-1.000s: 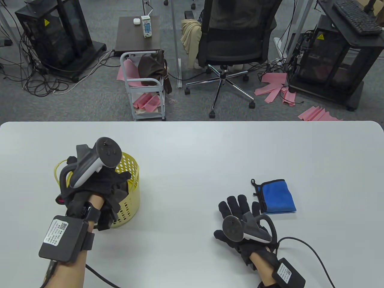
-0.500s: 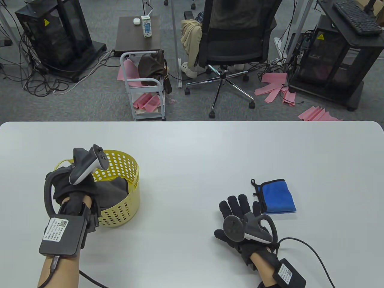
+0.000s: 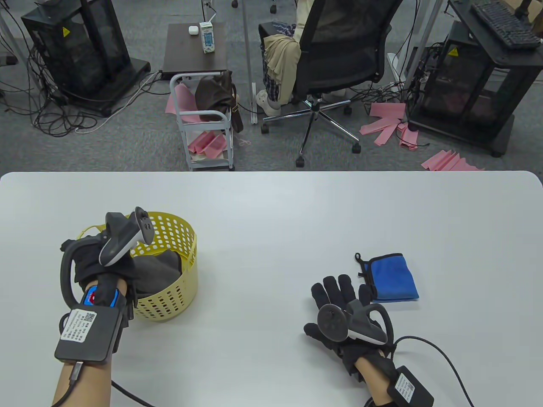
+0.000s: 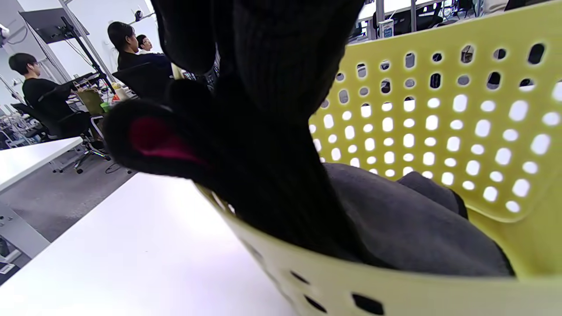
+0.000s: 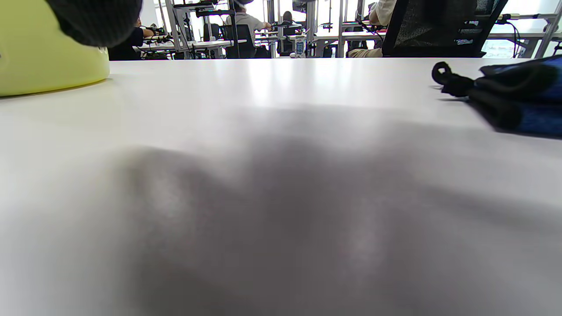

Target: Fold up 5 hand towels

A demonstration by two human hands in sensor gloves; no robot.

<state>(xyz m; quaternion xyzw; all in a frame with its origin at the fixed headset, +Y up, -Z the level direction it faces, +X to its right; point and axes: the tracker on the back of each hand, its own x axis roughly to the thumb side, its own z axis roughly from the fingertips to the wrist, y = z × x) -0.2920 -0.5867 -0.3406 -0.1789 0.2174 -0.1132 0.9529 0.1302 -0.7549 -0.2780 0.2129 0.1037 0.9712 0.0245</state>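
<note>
Fingers of my left hand (image 3: 99, 265) reach into the yellow basket (image 3: 178, 292) at lower left, onto the grey towel (image 3: 157, 271); whether they grip, I cannot tell. My right hand (image 3: 339, 309) lies flat, fingers straight, beside the folded blue towel (image 3: 392, 277) at lower right.

A basket (image 3: 178, 275) is sitting at the frame's lower left, a towel (image 3: 157, 271) lying inside; a folded towel (image 3: 392, 277) is lying at lower right.

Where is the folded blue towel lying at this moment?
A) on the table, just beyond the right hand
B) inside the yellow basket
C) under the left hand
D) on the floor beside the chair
A: the table view shows the folded blue towel flat on the table, just past the fingers of the right hand, far from the yellow basket.
</note>
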